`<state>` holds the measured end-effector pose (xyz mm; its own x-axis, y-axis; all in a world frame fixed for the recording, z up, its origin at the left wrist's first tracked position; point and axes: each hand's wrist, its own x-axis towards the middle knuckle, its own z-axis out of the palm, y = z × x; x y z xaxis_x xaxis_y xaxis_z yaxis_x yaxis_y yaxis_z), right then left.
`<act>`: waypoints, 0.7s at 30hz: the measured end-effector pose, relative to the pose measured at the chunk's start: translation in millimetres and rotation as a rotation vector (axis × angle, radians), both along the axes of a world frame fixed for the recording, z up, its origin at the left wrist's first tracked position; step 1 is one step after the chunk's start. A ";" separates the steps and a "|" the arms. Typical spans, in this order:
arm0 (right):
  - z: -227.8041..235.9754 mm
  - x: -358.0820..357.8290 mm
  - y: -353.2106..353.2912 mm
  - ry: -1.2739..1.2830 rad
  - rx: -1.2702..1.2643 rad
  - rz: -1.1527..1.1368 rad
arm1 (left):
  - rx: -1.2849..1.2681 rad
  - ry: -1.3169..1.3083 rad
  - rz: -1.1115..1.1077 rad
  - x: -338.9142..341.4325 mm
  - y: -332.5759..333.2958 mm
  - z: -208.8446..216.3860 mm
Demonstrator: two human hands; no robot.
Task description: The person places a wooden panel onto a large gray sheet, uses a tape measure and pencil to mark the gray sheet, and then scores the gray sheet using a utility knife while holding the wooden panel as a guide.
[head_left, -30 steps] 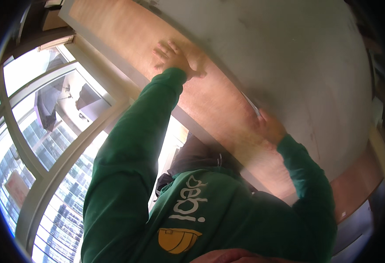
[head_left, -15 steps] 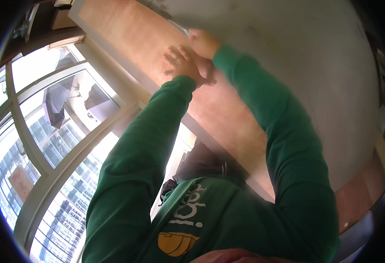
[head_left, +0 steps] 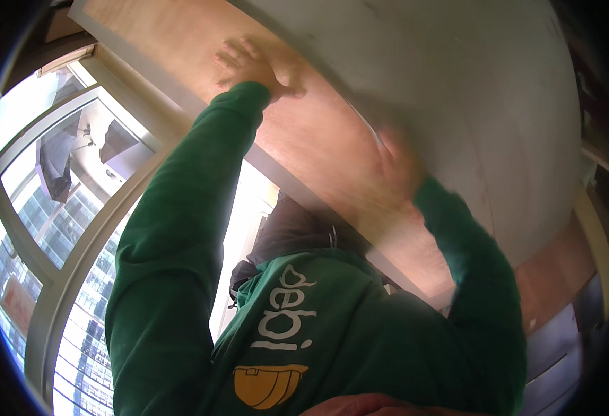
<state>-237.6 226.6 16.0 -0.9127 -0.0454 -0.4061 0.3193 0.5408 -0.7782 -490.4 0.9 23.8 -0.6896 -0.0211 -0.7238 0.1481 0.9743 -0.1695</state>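
My left hand (head_left: 249,68) lies flat with its fingers spread on a long peach-coloured board (head_left: 318,139). Blurred by motion, my right hand (head_left: 398,163) is closed around a slim tool (head_left: 364,119) with a thin, shiny, blade-like end. The tool points up and left along the line where the board meets a large grey sheet (head_left: 484,90). My right fist rests at that line, lower and further right than my left hand. Its handle is hidden in my fingers, so the exact kind of tool cannot be told.
Tall white-framed windows (head_left: 62,277) run down the left side, close to the board's pale edge (head_left: 172,97). A reddish-brown flat surface (head_left: 554,277) shows at the lower right, beside a curved pale strip (head_left: 595,243). My torso leans near the board's near edge.
My right hand has swept down and right along the sheet's edge with the slim tool, away from my left hand. The view has shifted; my left hand stays spread on the board.
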 end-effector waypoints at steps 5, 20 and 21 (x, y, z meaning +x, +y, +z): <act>61.4 130.0 78.5 -0.505 0.149 0.042 | 0.004 0.003 0.006 0.7 -0.1 3.3; -69.7 -306.3 -125.8 0.258 -0.129 -0.051 | -0.020 0.001 -0.002 -5.8 3.7 6.2; -71.4 -329.0 -135.0 0.204 -0.160 -0.016 | -0.024 0.002 -0.006 -5.7 2.4 4.8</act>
<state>-566.6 91.5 -55.4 -0.9760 -0.0793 -0.2026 0.1548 0.4017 -0.9026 -496.1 3.3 28.6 -0.6910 -0.0347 -0.7220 0.1532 0.9691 -0.1933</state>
